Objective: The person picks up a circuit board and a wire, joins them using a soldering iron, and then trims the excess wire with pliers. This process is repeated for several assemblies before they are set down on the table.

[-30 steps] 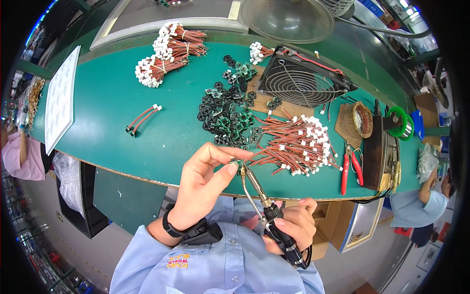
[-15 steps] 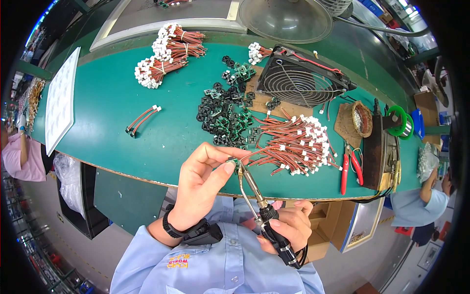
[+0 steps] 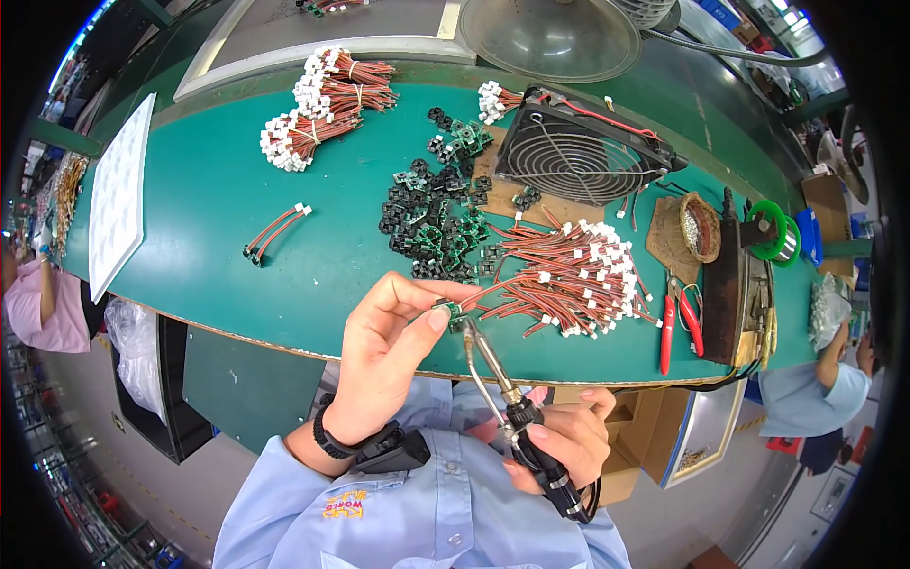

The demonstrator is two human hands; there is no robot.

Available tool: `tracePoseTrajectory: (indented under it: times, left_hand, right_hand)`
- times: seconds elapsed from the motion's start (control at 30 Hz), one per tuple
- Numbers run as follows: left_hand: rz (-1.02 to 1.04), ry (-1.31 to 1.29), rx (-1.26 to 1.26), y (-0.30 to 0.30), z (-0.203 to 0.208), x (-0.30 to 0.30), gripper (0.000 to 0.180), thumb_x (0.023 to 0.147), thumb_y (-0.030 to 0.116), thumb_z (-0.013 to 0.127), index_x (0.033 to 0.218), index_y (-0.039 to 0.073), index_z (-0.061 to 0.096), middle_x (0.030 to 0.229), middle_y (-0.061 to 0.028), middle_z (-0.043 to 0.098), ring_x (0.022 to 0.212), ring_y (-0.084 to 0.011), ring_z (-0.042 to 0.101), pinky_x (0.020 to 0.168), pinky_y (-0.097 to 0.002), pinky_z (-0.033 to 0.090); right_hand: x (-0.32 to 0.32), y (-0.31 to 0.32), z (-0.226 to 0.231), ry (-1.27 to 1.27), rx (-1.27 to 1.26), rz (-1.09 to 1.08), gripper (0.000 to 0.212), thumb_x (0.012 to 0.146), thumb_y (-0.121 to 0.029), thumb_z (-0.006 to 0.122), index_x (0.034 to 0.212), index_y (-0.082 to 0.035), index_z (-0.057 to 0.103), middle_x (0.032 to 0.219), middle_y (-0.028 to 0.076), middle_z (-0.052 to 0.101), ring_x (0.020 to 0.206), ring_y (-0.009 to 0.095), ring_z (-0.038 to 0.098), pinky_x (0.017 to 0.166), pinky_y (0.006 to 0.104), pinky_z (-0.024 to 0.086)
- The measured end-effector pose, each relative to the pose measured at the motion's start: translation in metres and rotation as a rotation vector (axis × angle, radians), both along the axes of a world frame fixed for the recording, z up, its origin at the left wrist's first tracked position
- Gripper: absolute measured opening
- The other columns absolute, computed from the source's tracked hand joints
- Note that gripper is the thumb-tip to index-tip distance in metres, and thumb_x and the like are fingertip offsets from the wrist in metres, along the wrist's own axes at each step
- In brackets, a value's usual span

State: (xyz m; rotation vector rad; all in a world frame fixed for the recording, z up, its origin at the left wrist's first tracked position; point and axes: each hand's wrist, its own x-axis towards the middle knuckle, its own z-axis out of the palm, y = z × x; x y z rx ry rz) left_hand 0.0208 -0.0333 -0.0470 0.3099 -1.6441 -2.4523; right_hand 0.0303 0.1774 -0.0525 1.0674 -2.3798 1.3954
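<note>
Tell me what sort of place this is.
Most likely an electronics assembly workshop: a soldering iron in use, a heap of small circuit boards, and bundled red-and-black wire leads on a green bench.

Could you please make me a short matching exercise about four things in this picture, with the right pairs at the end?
Things:
1. Pliers
2. Soldering iron
3. Fan
4. Small circuit board

Places, colours or states:
A. Held in the left hand
B. Black, with a round wire grille
C. Lying on the green table, with red handles
D. Held in the right hand

Right pairs: 1-C, 2-D, 3-B, 4-A
</note>
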Motion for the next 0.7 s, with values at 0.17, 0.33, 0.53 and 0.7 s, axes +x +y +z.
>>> tracePoseTrajectory:
  times: [0.17, 0.33, 0.53, 0.7]
  left_hand:
    - [0.007, -0.010, 0.046, -0.001, 0.002, 0.000, 0.011, 0.087, 0.010, 0.053, 0.082, 0.005, 0.044, 0.103, -0.0195, 0.062, 0.094, -0.0231, 0.058, 0.089, -0.0375, 0.041]
    - [-0.036, -0.030, 0.111, -0.003, -0.001, 0.000, 0.010, 0.086, 0.011, 0.053, 0.082, 0.006, 0.045, 0.102, -0.0186, 0.062, 0.092, -0.0233, 0.058, 0.088, -0.0371, 0.040]
    - [-0.035, 0.019, 0.070, -0.009, -0.004, 0.003, 0.009, 0.087, 0.007, 0.053, 0.084, 0.004, 0.046, 0.104, -0.0199, 0.062, 0.094, -0.0216, 0.058, 0.089, -0.0362, 0.042]
    - [-0.033, -0.030, 0.055, -0.005, 0.005, 0.003, 0.009, 0.086, 0.009, 0.053, 0.083, 0.004, 0.046, 0.102, -0.0193, 0.062, 0.093, -0.0223, 0.058, 0.089, -0.0364, 0.041]
  right_hand:
    - [-0.001, 0.009, -0.008, 0.060, -0.103, -0.130, 0.044, 0.065, -0.024, 0.077, 0.104, -0.013, 0.058, 0.076, 0.002, 0.063, 0.065, 0.017, 0.059, 0.086, 0.0362, 0.033]
    - [0.003, 0.030, -0.022, 0.112, -0.072, -0.190, 0.055, 0.077, -0.028, 0.066, 0.120, -0.003, 0.042, 0.094, 0.014, 0.061, 0.085, 0.020, 0.057, 0.090, 0.0468, 0.034]
    - [-0.024, 0.028, -0.019, -0.204, -0.287, -0.696, 0.056, 0.083, -0.009, 0.059, 0.133, 0.000, 0.035, 0.121, 0.014, 0.049, 0.112, 0.022, 0.049, 0.095, 0.0313, 0.038]
    - [-0.072, 0.044, -0.025, -0.106, -0.078, -0.862, 0.054, 0.078, 0.002, 0.059, 0.129, 0.000, 0.041, 0.116, 0.014, 0.051, 0.107, 0.023, 0.050, 0.096, 0.0333, 0.036]
